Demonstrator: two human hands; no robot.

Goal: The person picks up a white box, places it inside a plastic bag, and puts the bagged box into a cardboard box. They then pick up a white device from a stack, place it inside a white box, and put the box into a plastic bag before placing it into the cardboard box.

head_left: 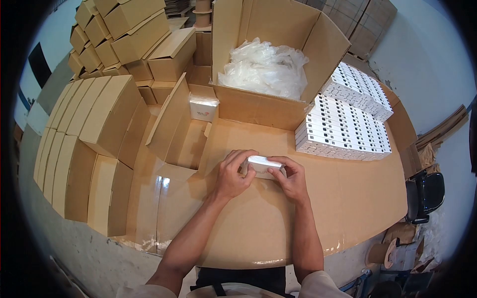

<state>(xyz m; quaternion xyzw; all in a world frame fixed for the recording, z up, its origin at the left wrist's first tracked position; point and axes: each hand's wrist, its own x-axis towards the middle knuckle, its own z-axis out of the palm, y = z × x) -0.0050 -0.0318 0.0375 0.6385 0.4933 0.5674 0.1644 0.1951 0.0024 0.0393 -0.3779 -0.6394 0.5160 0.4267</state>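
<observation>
White packet (263, 165) is held between both hands above the cardboard table (348, 198), near its middle. Left hand (233, 175) grasps the packet's left end, fingers curled over the top. Right hand (293, 178) grasps the right end. Behind stands an open carton (323, 44) holding plastic bags (263, 67). White boxes (343, 129) are stacked at right; folded cartons (94, 109) at left.

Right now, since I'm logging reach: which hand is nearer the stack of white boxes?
Right. The right hand sits just below and left of the stack of white boxes; the left hand is farther left, across the small white box both hold.
</observation>
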